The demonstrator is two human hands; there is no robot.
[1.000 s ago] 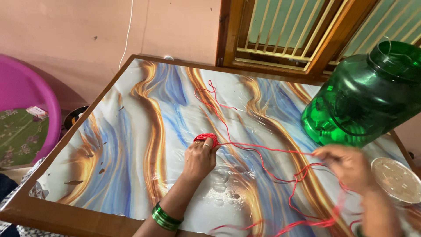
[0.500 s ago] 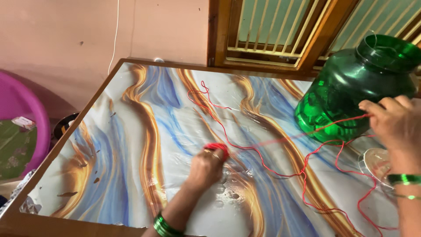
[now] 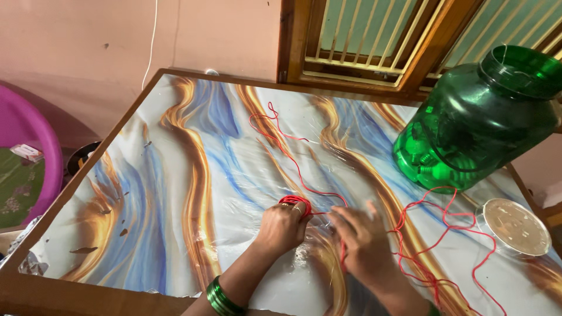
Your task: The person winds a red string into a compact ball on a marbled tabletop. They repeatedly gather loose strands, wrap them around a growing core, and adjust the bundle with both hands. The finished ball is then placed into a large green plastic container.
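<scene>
Thread is being wound at frame centre: the right hand, out by the green jar a moment ago, is now brought beside the left hand. Red coils are being gripped on the left fingers; the right fingers are pinching the strand, so another turn is seemingly being laid.

One small packet noted: a flat, roughly rectangular white packet with a reddish patch, at the far left edge of the view; it lies tilted on a green floral-patterned cushion inside a round magenta plastic tub, below and to the left of the table; its markings are too small to make out; no labels, signs or screens are visible on the table, wall or window.
</scene>
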